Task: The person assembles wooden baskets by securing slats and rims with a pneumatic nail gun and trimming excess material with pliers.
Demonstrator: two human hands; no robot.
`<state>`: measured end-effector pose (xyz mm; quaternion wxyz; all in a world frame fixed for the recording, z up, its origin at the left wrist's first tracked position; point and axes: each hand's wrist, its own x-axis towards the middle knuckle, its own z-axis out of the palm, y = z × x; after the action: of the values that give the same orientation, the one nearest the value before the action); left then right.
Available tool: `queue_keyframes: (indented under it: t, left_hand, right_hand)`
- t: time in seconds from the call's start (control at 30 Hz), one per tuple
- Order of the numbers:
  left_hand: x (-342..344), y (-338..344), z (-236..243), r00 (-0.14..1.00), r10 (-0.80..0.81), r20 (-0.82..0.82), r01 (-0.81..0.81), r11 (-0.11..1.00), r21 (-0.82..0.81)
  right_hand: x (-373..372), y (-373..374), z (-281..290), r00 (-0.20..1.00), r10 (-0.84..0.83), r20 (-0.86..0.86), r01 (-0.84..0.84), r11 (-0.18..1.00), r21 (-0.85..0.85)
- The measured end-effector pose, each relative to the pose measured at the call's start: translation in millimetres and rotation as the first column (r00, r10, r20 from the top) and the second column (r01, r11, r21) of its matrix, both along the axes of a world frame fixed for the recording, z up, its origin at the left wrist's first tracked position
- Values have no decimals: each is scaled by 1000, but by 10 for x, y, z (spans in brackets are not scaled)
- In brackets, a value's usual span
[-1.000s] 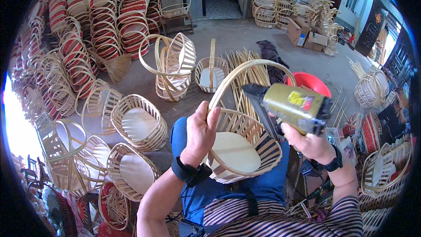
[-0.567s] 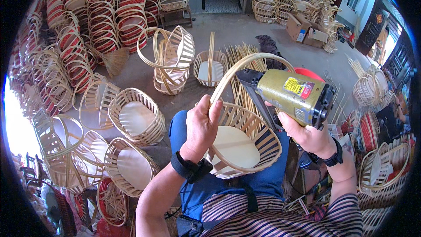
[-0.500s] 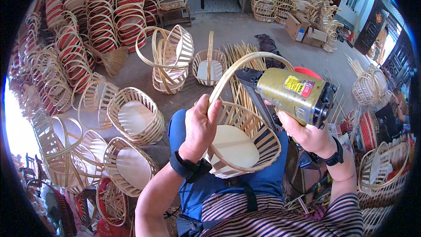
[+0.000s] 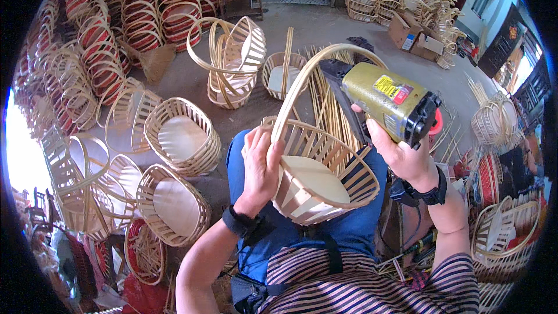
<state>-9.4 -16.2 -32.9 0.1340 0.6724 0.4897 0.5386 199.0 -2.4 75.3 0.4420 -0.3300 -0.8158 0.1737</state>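
Note:
On my lap, over blue trousers, a pale woven wood-strip basket [image 4: 328, 180] with a flat light base leans tilted. Its arched handle [image 4: 302, 72] rises above it. At the left foot of that handle, by the rim, my left hand [image 4: 260, 163] is closed, thumb pressed against the strip. My right hand [image 4: 401, 154] grips a gold and black pneumatic staple gun [image 4: 386, 96]. The tool's black nose points left, inside the handle's arch and above the basket. Part of the staple gun's grip is hidden by my fingers.
Similar baskets [image 4: 183, 136] stand on the floor to my left. Ahead are nested baskets [image 4: 235, 64] and a bundle of thin strips [image 4: 328, 102]. Red-banded baskets [image 4: 139, 14] are piled at far left; cardboard boxes [image 4: 415, 35] sit at far right.
The basket has tilted, showing more of its near side. My left hand sits nearer the rim at the handle's foot. The staple gun has turned slightly and remains in my right hand.

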Motion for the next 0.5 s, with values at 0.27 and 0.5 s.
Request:
queue_keyframes:
  t: [0.27,0.5]
  left_hand:
    - [88,81,43,996,70,62,-70,998,3]
    - [132,83,84,993,70,92,-72,997,14]
  right_hand:
    - [68,-199,-114,930,236,280,-215,971,-104]
    - [27,-172,-126,932,340,127,-299,918,-261]
